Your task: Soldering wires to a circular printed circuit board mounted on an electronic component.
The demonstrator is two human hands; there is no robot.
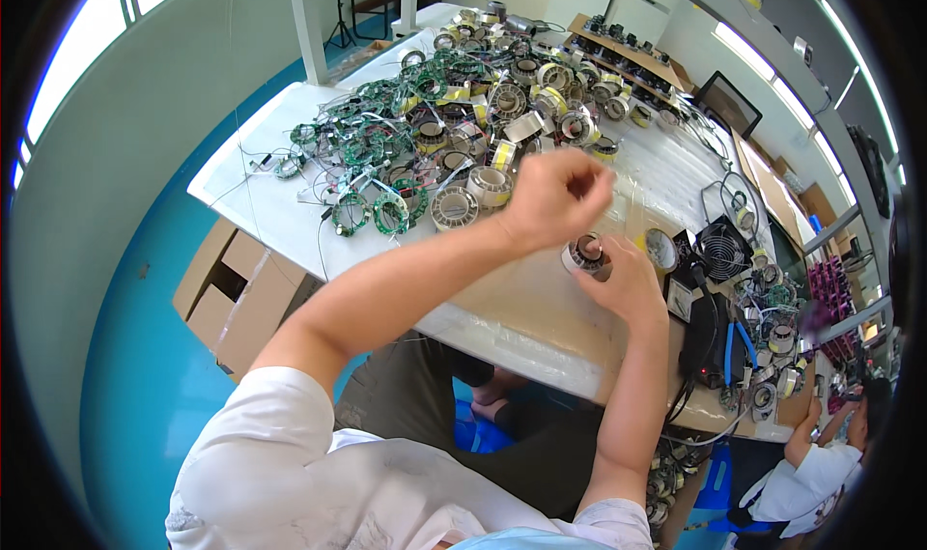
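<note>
My right hand (628,278) grips a small dark and silver ring-shaped motor part (583,253) above the near part of the table, its fingers and thumb at the ring's edge and opening. Just above and to the left, my left hand (563,200) is raised with its fingers curled in; whatever they may pinch is hidden. Beyond the left hand lie several similar ring parts, the nearest being a pale slotted ring (455,208). A roll of tape (660,251) stands to the right of my right hand.
A big heap of ring parts and green ring-shaped circuit boards (367,144) covers the far left of the table (512,333). On the right are a black fan (722,249), a blue-handled tool (742,342) and cables. A cardboard box (241,299) sits at left; another person (806,478) works at right.
</note>
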